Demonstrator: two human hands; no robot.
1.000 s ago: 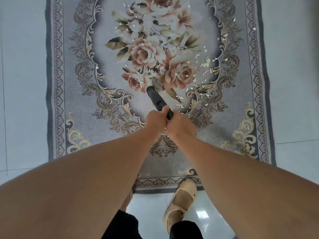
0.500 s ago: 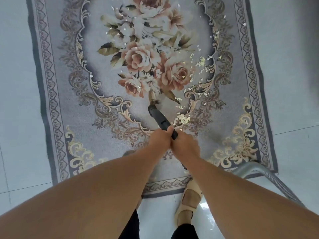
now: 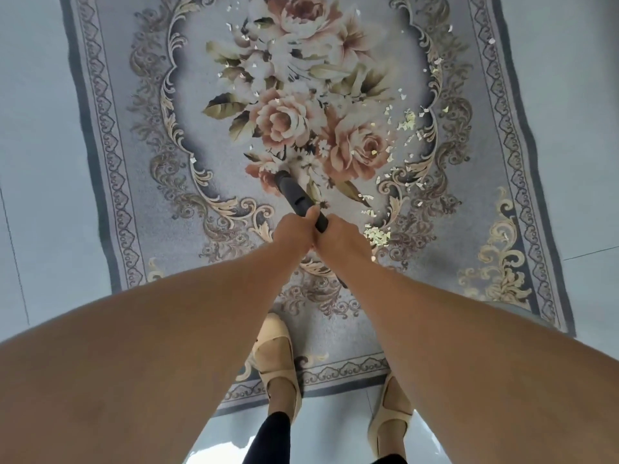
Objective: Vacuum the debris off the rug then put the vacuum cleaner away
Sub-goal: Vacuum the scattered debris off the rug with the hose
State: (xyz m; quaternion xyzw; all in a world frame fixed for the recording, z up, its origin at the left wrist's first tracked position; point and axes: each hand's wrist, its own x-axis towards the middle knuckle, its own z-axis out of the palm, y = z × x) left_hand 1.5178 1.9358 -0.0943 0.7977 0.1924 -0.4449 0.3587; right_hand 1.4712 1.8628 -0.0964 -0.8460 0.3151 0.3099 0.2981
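Moved: one shoe (image 3: 273, 356) stepped onto the rug (image 3: 134, 195); the black tube (image 3: 296, 197) slid farther out.
Rug: flat on the pale floor (image 3: 33, 162), left side mostly clean.
Hands: our left hand (image 3: 294, 231) and right hand (image 3: 341, 241) both grip the tube, side by side.
Tube: its tip is at a small pink flower.
Bits (image 3: 407, 121): many lie on the right side; a pile (image 3: 376, 236) sits just right of our hands.
Left to do: we think most bits still wait; the vacuum is not put away.

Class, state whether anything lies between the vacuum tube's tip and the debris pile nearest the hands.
Nothing visible: only patterned rug separates the tip of the vacuum tube from that debris pile.
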